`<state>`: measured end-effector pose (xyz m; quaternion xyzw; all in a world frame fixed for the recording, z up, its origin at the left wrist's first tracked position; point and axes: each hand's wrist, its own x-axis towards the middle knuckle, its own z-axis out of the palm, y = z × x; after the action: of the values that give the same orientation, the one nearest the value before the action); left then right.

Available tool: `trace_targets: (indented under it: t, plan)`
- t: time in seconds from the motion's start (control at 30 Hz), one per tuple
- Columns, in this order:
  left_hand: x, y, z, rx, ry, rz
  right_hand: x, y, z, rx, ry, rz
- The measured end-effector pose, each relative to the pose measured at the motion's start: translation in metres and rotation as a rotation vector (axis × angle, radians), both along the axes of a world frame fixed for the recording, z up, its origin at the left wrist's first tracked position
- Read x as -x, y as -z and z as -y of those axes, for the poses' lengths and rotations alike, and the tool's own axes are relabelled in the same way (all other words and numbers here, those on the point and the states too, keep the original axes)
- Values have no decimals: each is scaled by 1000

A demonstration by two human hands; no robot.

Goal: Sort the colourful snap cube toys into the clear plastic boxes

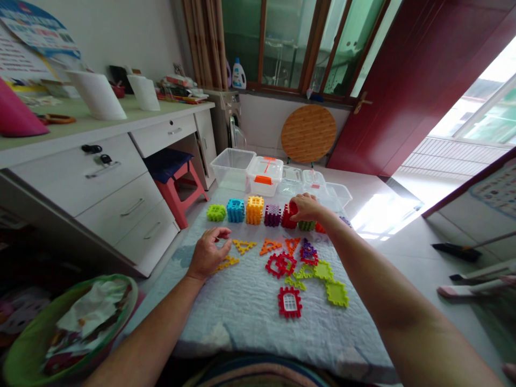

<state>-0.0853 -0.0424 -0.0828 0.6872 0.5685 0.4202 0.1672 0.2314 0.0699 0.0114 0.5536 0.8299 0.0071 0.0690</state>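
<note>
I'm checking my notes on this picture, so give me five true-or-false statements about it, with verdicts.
1. The right hand is at the red stack. True.
2. The left hand grips the red stack too. False: the left hand is well apart from it, near the yellow triangles.
3. The purple stack stands between the yellow stack and the red stack. True.
4. The round board lies flat on the cloth. False: the round board stands upright by the far wall.
5. The red window piece lies on the cloth. True.
</note>
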Motion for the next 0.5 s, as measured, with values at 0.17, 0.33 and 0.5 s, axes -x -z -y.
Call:
trace_targets:
  t: [0.17, 0.33, 0.5]
  plan:
    - [0, -1, 0, 2, 7, -10, -2, -9, 12, -42, 31, -61]
    - [0, 0, -1, -13, 21, -30, -7, -21, 68, -148, -55, -315]
    - [0, 3, -2, -40, 43, -44, 11, 1, 137, 45, -150, -325]
